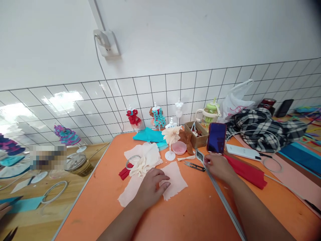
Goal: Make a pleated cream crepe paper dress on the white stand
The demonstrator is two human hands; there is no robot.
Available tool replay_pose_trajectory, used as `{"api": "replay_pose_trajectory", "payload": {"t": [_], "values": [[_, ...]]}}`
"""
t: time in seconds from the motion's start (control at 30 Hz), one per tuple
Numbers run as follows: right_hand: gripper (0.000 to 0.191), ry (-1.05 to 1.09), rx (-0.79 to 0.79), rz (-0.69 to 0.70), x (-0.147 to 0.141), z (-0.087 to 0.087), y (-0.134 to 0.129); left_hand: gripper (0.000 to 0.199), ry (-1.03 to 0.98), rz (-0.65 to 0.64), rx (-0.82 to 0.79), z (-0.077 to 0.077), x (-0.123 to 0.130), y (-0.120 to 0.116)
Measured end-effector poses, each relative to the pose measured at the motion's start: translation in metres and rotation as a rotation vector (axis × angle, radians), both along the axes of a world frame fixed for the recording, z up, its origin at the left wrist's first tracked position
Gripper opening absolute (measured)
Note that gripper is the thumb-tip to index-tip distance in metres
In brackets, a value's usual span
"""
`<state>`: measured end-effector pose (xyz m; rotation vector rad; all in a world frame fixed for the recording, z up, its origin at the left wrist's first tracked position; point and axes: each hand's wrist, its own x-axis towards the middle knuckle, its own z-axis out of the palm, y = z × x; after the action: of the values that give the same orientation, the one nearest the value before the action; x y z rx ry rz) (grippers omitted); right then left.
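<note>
My left hand lies palm down, fingers spread, over the left edge of a pale pink crepe paper sheet. Beside it sits a cream ruffled paper piece, with a ring-shaped item and a red folded piece at its left. My right hand is closed, its fingertips together by the upper end of a long grey strip; what they pinch is hidden. Black-handled thread snips lie just left of it. A small white dress form wears a cream ruffled skirt.
Behind stand dress forms in red and turquoise, a pink bowl, a cardboard box, a phone and a green-lidded bottle. Red crepe paper and a white power bank lie right. Another person's hand shows far left.
</note>
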<state>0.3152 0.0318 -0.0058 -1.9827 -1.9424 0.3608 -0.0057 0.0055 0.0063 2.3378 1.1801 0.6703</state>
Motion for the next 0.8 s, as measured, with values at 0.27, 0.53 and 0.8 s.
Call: {"api": "replay_pose_trajectory", "payload": {"t": [0.27, 0.53, 0.8], "values": [[0.005, 0.447, -0.096, 0.496, -0.092, 0.035, -0.038, 0.037, -0.264, -0.097, -0.391, 0.01, 0.014, -0.01], [0.014, 0.471, 0.05, 0.367, -0.102, 0.01, -0.033, 0.02, -0.369, 0.064, -0.441, 0.002, 0.018, -0.005], [0.021, 0.111, 0.648, 0.498, -0.123, -0.001, -0.044, 0.029, -1.074, 0.036, -1.002, -0.003, 0.014, 0.001]]}}
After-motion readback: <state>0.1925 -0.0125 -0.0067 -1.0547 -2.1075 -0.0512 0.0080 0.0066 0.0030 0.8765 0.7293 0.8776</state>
